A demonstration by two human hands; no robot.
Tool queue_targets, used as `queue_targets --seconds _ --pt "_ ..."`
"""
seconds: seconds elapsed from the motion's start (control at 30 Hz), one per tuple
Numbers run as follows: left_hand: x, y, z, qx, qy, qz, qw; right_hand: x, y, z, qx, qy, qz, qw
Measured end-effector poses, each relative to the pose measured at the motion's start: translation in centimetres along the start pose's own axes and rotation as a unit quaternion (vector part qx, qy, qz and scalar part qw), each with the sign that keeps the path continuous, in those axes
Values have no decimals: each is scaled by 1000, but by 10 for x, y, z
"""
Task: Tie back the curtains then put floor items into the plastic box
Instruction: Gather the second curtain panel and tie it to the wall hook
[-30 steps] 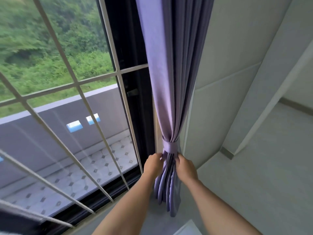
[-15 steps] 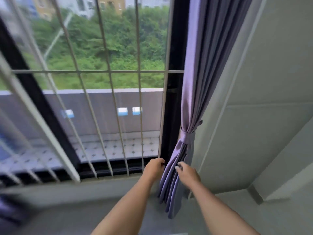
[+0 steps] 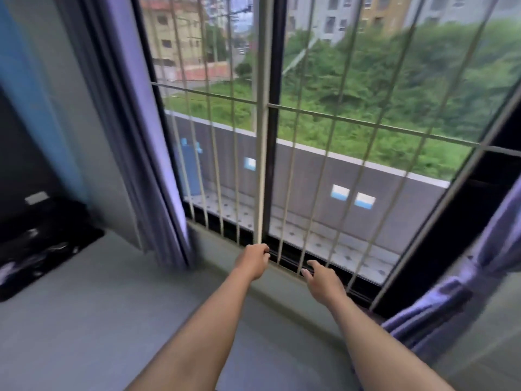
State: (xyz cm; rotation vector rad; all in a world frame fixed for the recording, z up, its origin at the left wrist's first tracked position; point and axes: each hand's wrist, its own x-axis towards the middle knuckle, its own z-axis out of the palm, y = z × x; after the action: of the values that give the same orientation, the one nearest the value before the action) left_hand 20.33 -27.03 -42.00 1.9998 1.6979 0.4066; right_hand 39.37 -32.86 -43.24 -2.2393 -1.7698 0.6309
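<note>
Both hands, left (image 3: 253, 259) and right (image 3: 321, 280), loosely curled, empty, before slim metal window bars (image 3: 287, 193).

A single head-worn wide-angle camera looks forward and down from standing height, facing a barred window (image 3: 310, 136) squarely and close up. Both forearms reach away from the lens, the left hand (image 3: 253, 261) and right hand (image 3: 321, 280) near the sill. The left curtain (image 3: 135, 136) and right curtain (image 3: 456, 292) frame the edges, bowed by the lens; the floor (image 3: 84, 320) fills the lower left.
</note>
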Motion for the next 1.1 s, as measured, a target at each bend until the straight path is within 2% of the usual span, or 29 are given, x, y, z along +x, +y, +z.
queue_targets --seconds 0.2,0.4,0.5,0.63,0.73,0.97,1.1 --pt "12 -100 -90 -32 59 -64 996 47 -118 27 -49 -30 -98 994" --pt "53 -180 -222 -17 148 -38 988 128 -278 20 -41 47 -186 981" --pt "71 -222 -302 22 194 -21 981 158 -373 7 -3 85 -234 969" --pt "88 -267 -387 37 238 -16 970 179 -469 -14 77 152 -290 942" --pt "98 -299 -443 50 269 -18 962 187 -537 -22 119 169 -329 921" --pt "134 -351 -515 49 322 -15 946 222 -646 -33 138 178 -375 899" --pt "179 -373 -540 63 311 7 948 254 -695 -32 157 180 -382 892"
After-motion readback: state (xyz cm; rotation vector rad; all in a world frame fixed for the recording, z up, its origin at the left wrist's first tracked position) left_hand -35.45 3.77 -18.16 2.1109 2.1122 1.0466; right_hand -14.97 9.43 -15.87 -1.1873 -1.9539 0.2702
